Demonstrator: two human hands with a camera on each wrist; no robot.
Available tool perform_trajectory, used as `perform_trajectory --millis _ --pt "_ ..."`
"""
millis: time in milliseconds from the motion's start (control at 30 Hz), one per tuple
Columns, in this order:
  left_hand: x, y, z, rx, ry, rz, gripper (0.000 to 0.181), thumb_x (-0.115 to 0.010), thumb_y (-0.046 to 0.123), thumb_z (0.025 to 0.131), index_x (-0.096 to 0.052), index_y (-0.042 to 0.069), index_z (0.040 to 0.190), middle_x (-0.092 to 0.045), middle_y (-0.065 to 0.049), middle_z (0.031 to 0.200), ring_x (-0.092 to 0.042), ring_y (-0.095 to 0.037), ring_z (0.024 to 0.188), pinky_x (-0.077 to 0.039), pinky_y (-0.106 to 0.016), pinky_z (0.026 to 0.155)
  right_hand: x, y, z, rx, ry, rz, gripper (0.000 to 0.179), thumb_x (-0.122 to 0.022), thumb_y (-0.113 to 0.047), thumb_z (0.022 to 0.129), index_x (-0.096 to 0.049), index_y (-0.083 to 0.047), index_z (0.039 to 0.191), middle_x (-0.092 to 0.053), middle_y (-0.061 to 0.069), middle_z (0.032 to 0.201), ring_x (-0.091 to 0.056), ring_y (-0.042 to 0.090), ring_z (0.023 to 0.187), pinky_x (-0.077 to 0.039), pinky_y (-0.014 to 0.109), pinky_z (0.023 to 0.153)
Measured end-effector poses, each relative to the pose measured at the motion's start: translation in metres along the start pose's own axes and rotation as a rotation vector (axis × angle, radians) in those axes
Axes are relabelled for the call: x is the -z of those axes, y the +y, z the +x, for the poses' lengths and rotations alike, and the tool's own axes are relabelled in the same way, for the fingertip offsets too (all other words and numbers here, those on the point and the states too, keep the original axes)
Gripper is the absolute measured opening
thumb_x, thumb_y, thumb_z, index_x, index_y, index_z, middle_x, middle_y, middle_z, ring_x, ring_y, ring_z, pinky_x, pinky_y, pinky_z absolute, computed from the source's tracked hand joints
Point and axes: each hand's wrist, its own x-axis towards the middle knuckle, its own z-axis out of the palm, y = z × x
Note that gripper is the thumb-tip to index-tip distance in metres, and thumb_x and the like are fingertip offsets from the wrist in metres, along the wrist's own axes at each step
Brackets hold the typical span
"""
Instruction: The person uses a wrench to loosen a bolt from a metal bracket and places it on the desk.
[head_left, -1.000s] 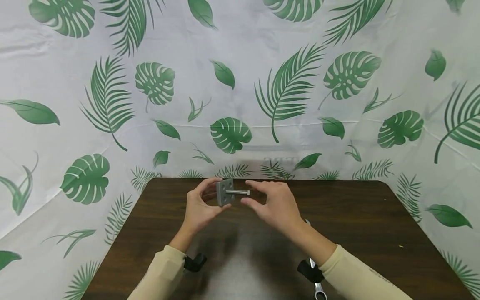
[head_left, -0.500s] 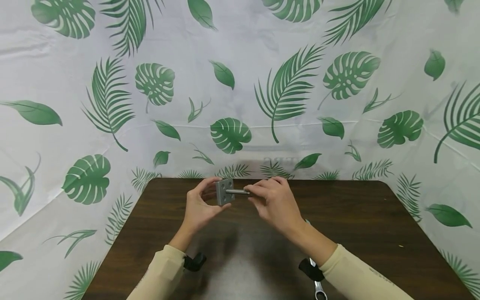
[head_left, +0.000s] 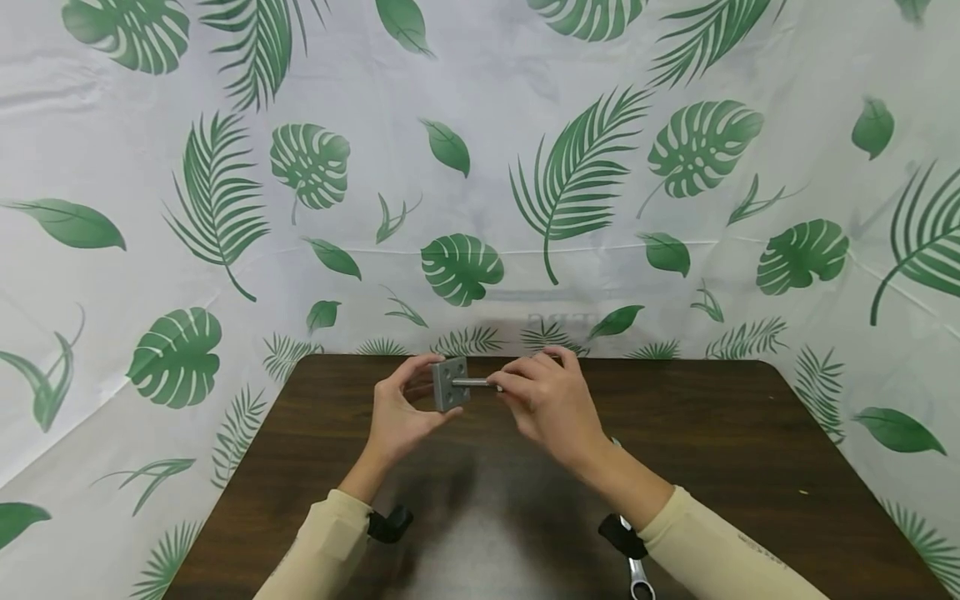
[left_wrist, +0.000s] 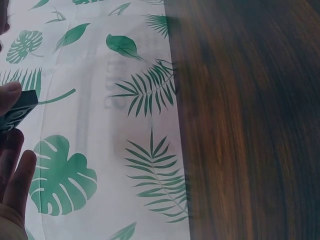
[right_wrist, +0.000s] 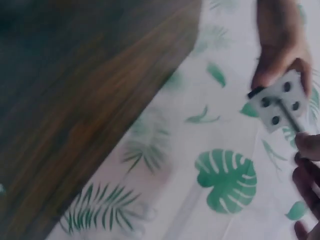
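My left hand (head_left: 401, 414) grips a small square grey metal plate (head_left: 450, 385) by its edges, thumb below and fingers above, over the table. Several holes show in the plate's face in the right wrist view. A bolt (head_left: 471, 382) stands out from the middle of that face toward the right. At the bolt's outer end, my right hand (head_left: 551, 404) pinches it between thumb and index finger, and the fingertips hide the tip. In the left wrist view only a corner of the plate (left_wrist: 21, 107) shows, with the thumb on it.
On the brown wooden table (head_left: 712, 450), a combination wrench (head_left: 637, 575) lies partly under the right forearm. Behind the table hangs a white cloth (head_left: 390, 283) printed with green leaves. A tiny yellowish scrap (head_left: 802, 492) lies at the right.
My right hand, apart from the bolt a second ago, has closed its thumb and index finger on the bolt's end. The left hand and the plate have stayed in place.
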Motion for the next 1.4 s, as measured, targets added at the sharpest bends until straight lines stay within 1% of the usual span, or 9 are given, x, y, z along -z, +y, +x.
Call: perform_trajectory --millis 133,300,433,500,667,733,900,1133,1400 --pt "0.000 -0.002 0.000 0.001 -0.001 0.007 0.065 -0.089 -0.009 0.061 -0.061 -0.003 0.119 -0.070 -0.015 0.105 -0.068 -0.024 0.097 -0.057 -0.039 0.080 -0.002 0.003 -0.001 0.012 0.023 -0.020 0.030 -0.085 -0.014 0.076 -0.077 -0.016 0.105 -0.072 -0.003 0.093 -0.065 0.017 0.085 -0.041 0.052 0.095" --pt "-0.001 -0.019 -0.001 -0.016 0.005 0.010 0.067 -0.090 -0.008 0.060 -0.062 0.000 0.120 -0.070 -0.014 0.106 -0.067 -0.024 0.097 -0.057 -0.040 0.080 0.002 -0.002 0.003 -0.396 -0.148 0.289 0.037 -0.080 -0.040 0.081 -0.077 -0.016 0.109 -0.072 -0.007 0.083 -0.064 0.012 0.074 -0.051 0.036 0.073" --pt "-0.002 -0.033 -0.002 -0.011 0.006 0.011 0.069 -0.092 -0.003 0.060 -0.063 0.006 0.122 -0.070 -0.008 0.108 -0.067 -0.022 0.098 -0.057 -0.036 0.080 0.005 -0.005 0.008 -0.618 -0.241 0.496 0.023 -0.071 -0.034 0.090 -0.078 -0.015 0.100 -0.071 -0.005 0.076 -0.060 0.009 0.065 -0.049 0.030 0.058" --pt "-0.002 -0.035 -0.002 -0.012 0.008 0.013 0.069 -0.093 0.000 0.060 -0.063 0.008 0.122 -0.070 -0.006 0.108 -0.067 -0.020 0.098 -0.057 -0.036 0.080 0.005 -0.005 0.007 -0.516 -0.228 0.433 0.016 -0.074 -0.026 0.089 -0.078 -0.015 0.100 -0.073 -0.004 0.081 -0.060 0.010 0.067 -0.049 0.031 0.063" --pt "0.000 -0.035 -0.002 -0.016 0.022 0.008 0.071 -0.094 0.003 0.059 -0.063 0.011 0.122 -0.070 -0.005 0.108 -0.067 -0.020 0.099 -0.057 -0.037 0.080 0.002 0.000 0.003 -0.055 -0.034 0.048 0.022 -0.083 -0.012 0.078 -0.079 -0.018 0.099 -0.072 -0.007 0.092 -0.064 0.015 0.082 -0.043 0.048 0.094" --pt "0.000 -0.035 -0.001 -0.012 0.026 0.006 0.072 -0.094 0.002 0.059 -0.063 0.012 0.123 -0.070 -0.005 0.109 -0.067 -0.020 0.099 -0.057 -0.037 0.080 0.001 0.002 0.001 0.017 0.023 0.010 0.023 -0.084 -0.009 0.076 -0.080 -0.018 0.097 -0.072 -0.006 0.093 -0.065 0.016 0.085 -0.039 0.053 0.098" --pt "0.001 -0.031 0.000 -0.004 0.028 0.012 0.073 -0.093 -0.002 0.058 -0.063 0.010 0.123 -0.070 -0.009 0.109 -0.067 -0.021 0.099 -0.057 -0.038 0.080 -0.001 0.004 0.000 0.015 0.055 0.033 0.023 -0.087 -0.012 0.074 -0.079 -0.017 0.095 -0.073 -0.005 0.090 -0.067 0.016 0.083 -0.041 0.053 0.097" --pt "0.004 -0.003 0.001 -0.031 0.019 0.024 0.067 -0.090 -0.009 0.059 -0.061 -0.004 0.119 -0.069 -0.019 0.106 -0.067 -0.025 0.095 -0.058 -0.040 0.077 0.002 0.008 -0.004 0.015 0.046 -0.003 0.024 -0.089 -0.018 0.071 -0.079 -0.017 0.092 -0.073 -0.007 0.084 -0.066 0.014 0.078 -0.041 0.051 0.096" --pt "0.002 -0.038 -0.007 0.068 -0.034 0.012 0.074 -0.095 0.003 0.056 -0.061 0.011 0.121 -0.071 -0.004 0.105 -0.067 -0.022 0.095 -0.057 -0.036 0.080 0.002 0.021 -0.025 -0.092 -0.047 -0.085 0.024 -0.092 -0.027 0.067 -0.078 -0.020 0.085 -0.068 -0.011 0.073 -0.062 0.012 0.070 -0.044 0.049 0.089"
